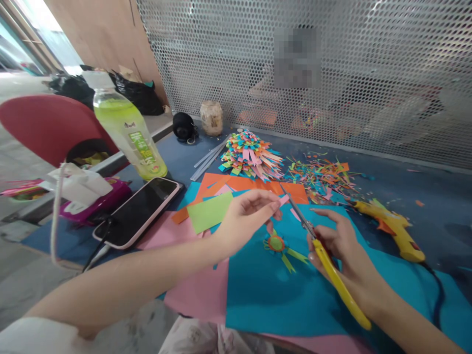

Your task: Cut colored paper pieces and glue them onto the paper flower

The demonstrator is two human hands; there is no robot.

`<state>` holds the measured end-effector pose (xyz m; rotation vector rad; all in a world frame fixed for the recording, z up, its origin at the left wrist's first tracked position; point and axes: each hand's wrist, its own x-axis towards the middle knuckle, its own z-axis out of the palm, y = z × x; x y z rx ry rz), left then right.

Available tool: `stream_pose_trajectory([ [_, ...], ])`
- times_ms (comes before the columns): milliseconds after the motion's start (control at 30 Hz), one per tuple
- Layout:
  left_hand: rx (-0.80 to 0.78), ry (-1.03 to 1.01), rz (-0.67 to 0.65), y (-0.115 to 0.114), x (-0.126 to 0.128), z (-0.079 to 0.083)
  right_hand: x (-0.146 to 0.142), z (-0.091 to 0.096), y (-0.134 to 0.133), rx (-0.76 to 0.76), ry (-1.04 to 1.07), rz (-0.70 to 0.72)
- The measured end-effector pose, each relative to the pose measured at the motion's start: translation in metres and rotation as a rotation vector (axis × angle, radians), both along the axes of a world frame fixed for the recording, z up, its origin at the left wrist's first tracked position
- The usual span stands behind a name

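Observation:
My left hand (248, 212) pinches a small pink paper strip (284, 199) between thumb and fingers, above a teal paper sheet (269, 290). My right hand (339, 246) grips yellow-handled scissors (328, 265), whose blades (297, 211) reach up to the pink strip. A small paper flower with a red and green centre and green strips (277, 244) lies on the teal sheet between the two hands.
A pile of folded coloured strips (250, 156) and scattered paper scraps (320, 176) lie further back. A yellow glue gun (394, 227) rests to the right. To the left are a phone (138, 211), a green drink bottle (127, 129) and pink, green and orange sheets. A perforated metal screen (332, 64) stands behind, with a person beyond it.

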<state>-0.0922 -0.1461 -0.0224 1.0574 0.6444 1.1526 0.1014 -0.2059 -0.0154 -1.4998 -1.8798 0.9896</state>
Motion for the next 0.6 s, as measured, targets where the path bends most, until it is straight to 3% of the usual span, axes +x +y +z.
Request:
stream_pose_trajectory([
  [600,0.022,0.080,0.069,0.0015,-0.0027,0.0018,0.0013,-0.0018,0.0000,0.005,-0.019,-0.029],
])
